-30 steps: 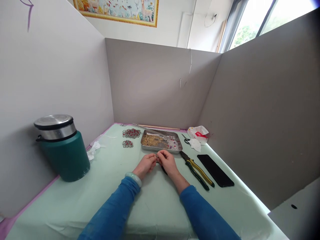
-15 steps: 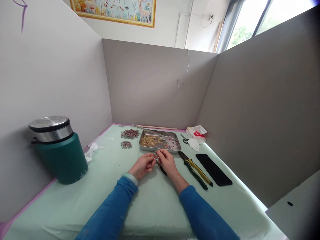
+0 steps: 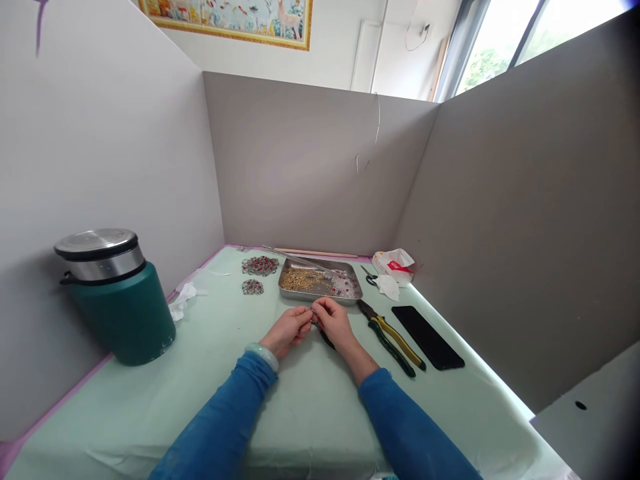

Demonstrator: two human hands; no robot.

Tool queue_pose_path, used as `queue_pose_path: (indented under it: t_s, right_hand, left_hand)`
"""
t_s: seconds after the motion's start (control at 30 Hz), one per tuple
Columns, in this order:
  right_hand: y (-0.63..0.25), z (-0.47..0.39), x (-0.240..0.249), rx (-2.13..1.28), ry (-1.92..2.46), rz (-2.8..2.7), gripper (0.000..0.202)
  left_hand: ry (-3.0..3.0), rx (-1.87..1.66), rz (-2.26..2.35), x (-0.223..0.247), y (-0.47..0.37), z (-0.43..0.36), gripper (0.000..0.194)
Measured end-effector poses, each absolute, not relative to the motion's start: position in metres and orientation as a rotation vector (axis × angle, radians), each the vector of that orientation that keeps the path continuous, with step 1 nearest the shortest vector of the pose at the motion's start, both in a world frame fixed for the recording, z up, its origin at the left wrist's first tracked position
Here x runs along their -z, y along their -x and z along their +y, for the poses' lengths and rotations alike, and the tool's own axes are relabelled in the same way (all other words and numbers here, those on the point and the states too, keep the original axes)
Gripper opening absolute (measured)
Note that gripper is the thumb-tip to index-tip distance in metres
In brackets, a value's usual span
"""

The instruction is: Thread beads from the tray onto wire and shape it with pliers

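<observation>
My left hand [image 3: 289,329] and my right hand [image 3: 332,321] meet fingertip to fingertip in front of the metal tray [image 3: 295,295]. Both are closed in a pinch around something tiny that I cannot make out. A dark tool handle [image 3: 326,339] lies partly under my right hand, the rest of it hidden. In the tray are gold-coloured beads [image 3: 301,280] on the left and clear and red beads [image 3: 345,287] on the right. Long thin wires [image 3: 290,255] rest across its far rim.
Left of the tray lie two piles of red-beaded wire pieces, one larger [image 3: 260,266], one smaller [image 3: 253,287]. Pliers [image 3: 393,337], a black phone [image 3: 427,337], scissors [image 3: 370,277] and a tissue pack [image 3: 393,265] are to the right. A green flask [image 3: 120,310] stands far left. Grey partitions enclose the table.
My fingertips have drawn closer together, and the small thing between them shows less. The view has tilted slightly; the tray and tools stay where they were.
</observation>
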State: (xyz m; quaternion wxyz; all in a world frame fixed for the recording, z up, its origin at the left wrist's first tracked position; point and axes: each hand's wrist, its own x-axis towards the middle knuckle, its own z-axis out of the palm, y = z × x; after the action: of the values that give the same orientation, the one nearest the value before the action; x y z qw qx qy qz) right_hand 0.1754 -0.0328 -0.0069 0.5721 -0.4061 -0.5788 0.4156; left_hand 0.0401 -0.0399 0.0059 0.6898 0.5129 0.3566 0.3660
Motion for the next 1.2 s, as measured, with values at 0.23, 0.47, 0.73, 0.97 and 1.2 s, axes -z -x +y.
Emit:
queue_pose_path:
  t_s: [0.23, 0.47, 0.73, 0.97, 1.2]
  right_hand:
    - [-0.1762, -0.0308, 0.0108, -1.045, 0.931, -1.337, 0.019]
    - [-0.1765, -0.0273, 0.0123, -0.963, 1.010, -1.318, 0.020]
    - [-0.1783, -0.0310, 0.0133, -0.764, 0.980, -1.485, 0.013]
    - [-0.1788, -0.0322, 0.0106, -0.599, 0.945, -1.559, 0.012]
    - [-0.1782, -0.0352, 0.0077, -0.528, 0.935, -1.614, 0.011]
  left_hand:
    - [-1.220, -0.811, 0.769, -0.0047, -0.0388, -0.0422, 0.030]
    - [-1.105, -0.859, 0.743, -0.0063, -0.0385, -0.0393, 0.023]
    - [-0.982, -0.905, 0.706, -0.0060, -0.0343, -0.0334, 0.015]
    - [-0.999, -0.902, 0.705, -0.0072, -0.0355, -0.0350, 0.013]
    - [-1.047, -0.908, 0.787, -0.0094, -0.0376, -0.0383, 0.021]
